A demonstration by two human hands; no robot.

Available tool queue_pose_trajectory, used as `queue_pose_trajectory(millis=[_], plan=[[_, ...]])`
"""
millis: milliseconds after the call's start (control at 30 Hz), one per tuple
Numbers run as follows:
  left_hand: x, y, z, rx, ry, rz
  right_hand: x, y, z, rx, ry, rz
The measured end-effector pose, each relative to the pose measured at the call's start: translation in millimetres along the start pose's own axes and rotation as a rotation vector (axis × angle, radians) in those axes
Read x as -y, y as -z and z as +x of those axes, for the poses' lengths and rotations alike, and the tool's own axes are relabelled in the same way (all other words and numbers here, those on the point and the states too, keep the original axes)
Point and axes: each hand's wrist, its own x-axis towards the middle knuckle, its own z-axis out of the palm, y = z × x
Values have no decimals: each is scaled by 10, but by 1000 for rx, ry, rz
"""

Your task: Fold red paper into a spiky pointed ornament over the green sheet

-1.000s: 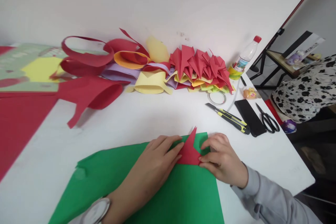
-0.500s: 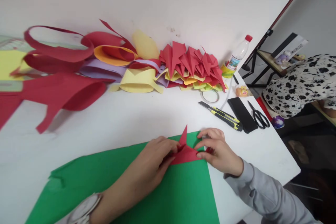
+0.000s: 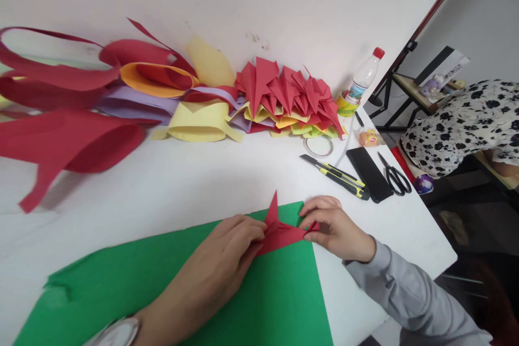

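A small folded red paper piece (image 3: 280, 230) with an upright point lies on the far right corner of a large green paper sheet (image 3: 227, 297). My left hand (image 3: 227, 251) pinches its left side, fingers closed on the fold. My right hand (image 3: 334, 227) pinches its right tip between thumb and fingers. A watch (image 3: 117, 331) sits on my left wrist, and a grey sleeve covers my right arm.
Along the wall lie curled red, orange, purple and yellow paper strips (image 3: 121, 97) and a pile of folded red shapes (image 3: 287, 92). To the right are a tape roll (image 3: 318, 145), utility knives (image 3: 336, 175), a black phone (image 3: 368, 173), scissors (image 3: 395, 175) and a bottle (image 3: 362, 82). The table edge (image 3: 438, 238) is close by.
Both hands went from pressing the red piece flat to pinching and lifting its two ends. The view has swung to the right, so everything sits further left.
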Motion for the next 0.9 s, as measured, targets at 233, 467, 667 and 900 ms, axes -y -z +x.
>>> queue_pose_trajectory(millis=[233, 467, 667, 900], plan=[[-1, -14, -6, 39, -103, 52, -13, -24, 11, -45, -28, -19], [67, -19, -98, 58, -265, 119, 14, -19, 13, -42, -33, 12], [55, -78, -247, 167, -400, 268, -8, -21, -3, -50, 3, -1], [-19, -123, -250, 220, -408, 366, 44, 0, -40, 47, 156, -243]])
